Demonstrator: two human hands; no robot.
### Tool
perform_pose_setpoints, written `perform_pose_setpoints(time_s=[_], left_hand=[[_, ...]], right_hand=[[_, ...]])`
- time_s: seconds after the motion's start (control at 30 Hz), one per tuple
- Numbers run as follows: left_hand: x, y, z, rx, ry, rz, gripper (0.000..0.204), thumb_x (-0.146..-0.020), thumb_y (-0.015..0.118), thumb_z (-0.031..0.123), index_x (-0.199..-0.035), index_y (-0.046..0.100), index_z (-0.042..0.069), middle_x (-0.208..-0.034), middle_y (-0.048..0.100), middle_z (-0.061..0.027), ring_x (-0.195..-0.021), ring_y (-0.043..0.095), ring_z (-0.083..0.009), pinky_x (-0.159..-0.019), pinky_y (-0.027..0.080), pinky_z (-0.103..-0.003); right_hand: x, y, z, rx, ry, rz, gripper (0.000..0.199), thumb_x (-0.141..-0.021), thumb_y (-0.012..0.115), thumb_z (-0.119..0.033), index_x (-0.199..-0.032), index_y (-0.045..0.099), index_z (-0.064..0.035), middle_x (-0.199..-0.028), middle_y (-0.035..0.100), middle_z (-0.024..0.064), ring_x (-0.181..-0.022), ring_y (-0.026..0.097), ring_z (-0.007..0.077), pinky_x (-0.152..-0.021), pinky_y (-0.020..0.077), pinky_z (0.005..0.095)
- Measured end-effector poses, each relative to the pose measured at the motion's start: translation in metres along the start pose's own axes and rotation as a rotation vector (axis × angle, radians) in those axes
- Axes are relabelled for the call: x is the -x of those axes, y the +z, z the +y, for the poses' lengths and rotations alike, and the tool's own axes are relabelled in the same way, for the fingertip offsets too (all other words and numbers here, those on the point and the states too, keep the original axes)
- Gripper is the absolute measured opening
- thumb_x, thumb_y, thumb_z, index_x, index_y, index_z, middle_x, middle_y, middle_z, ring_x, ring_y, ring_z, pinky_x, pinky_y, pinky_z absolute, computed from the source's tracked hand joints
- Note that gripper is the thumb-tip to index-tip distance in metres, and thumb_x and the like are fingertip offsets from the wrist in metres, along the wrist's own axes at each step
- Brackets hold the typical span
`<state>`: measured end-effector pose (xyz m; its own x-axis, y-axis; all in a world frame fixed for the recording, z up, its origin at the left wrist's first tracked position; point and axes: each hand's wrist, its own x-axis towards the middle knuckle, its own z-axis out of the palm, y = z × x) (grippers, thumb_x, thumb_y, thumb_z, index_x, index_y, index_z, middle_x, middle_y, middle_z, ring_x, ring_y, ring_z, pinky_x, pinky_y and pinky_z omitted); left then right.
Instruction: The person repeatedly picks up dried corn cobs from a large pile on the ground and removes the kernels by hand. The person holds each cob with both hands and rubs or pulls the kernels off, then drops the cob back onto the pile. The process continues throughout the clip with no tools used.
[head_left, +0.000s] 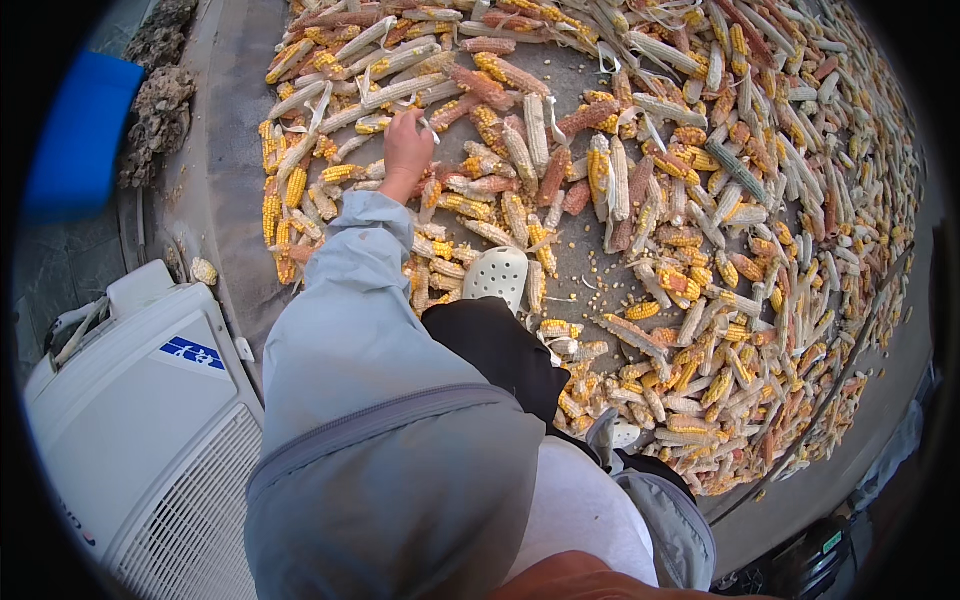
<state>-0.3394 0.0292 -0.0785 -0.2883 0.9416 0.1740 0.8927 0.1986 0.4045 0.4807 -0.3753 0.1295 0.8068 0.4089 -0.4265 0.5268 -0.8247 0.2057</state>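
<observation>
My left hand reaches down among the corn cobs at the upper middle, its fingers closed. A slender pale piece shows at the fingertips; I cannot tell whether it is a cob end or husk. Around the hand lie corn cobs, some with patches of yellow kernels, others stripped to pale or reddish cores. More cobs lie just right of my wrist. My right hand is not in view.
Cobs spread thickly over the dark ground to the right. Loose kernels are scattered near my pale perforated clog. At the left are a white air-conditioner unit, a blue object and rough stones.
</observation>
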Motion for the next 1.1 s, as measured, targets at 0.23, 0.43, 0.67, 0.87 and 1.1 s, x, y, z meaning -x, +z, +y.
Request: perform_pose_setpoints(time_s=[0.23,0.43,0.67,0.87,1.1], left_hand=[[-0.101,0.014,0.005,-0.131,0.200,0.059,0.032,-0.071,0.055,0.014,-0.103,0.060,0.012,-0.107,0.057,-0.0071,-0.105,0.049,-0.0267,-0.092,0.037,-0.041],[-0.134,0.020,-0.036,-0.091,0.016,0.199,0.037,-0.072,0.054,0.016,-0.108,0.055,0.011,-0.118,0.051,-0.0073,-0.114,0.043,-0.0292,-0.095,0.035,-0.042],[-0.199,0.000,-0.107,-0.294,-0.137,0.004,0.040,-0.076,0.054,0.017,-0.116,0.052,0.011,-0.123,0.050,-0.0083,-0.119,0.040,-0.0281,-0.097,0.030,-0.046],[-0.199,0.007,-0.083,-0.465,-0.155,-0.247,0.031,-0.080,0.053,0.024,-0.107,0.059,0.010,-0.109,0.055,-0.0125,-0.108,0.048,-0.0295,-0.090,0.034,-0.050],[-0.106,-0.071,0.019,0.606,-0.103,-0.402,0.049,-0.079,0.062,0.041,-0.107,0.056,0.001,-0.098,0.055,-0.0147,-0.097,0.053,-0.0289,-0.082,0.043,-0.037]], right_hand=[[0.033,-0.046,-0.208,-0.128,-0.426,0.045,0.045,-0.082,0.056,-0.003,-0.125,0.046,-0.0034,-0.118,0.054,0.0140,-0.106,0.053,0.0251,-0.089,0.0421,0.0347],[0.123,-0.092,-0.409,-0.219,-0.931,-0.070,0.041,-0.086,0.055,-0.003,-0.126,0.047,-0.0044,-0.122,0.052,0.0122,-0.111,0.052,0.0233,-0.092,0.0412,0.0340],[0.164,-0.077,-0.486,-0.093,-1.099,-0.239,0.039,-0.079,0.062,-0.005,-0.116,0.053,-0.0033,-0.109,0.059,0.0144,-0.102,0.056,0.0270,-0.087,0.0445,0.0352],[0.167,-0.062,-0.538,-0.135,-1.114,-0.352,0.038,-0.078,0.063,-0.003,-0.115,0.054,-0.0024,-0.106,0.060,0.0142,-0.097,0.059,0.0250,-0.085,0.0463,0.0332],[0.225,0.002,-0.692,-0.447,-1.274,-0.642,0.077,-0.077,0.070,-0.019,-0.139,0.027,-0.0088,-0.135,0.041,0.0136,-0.126,0.038,0.0260,-0.099,0.0344,0.0415]])
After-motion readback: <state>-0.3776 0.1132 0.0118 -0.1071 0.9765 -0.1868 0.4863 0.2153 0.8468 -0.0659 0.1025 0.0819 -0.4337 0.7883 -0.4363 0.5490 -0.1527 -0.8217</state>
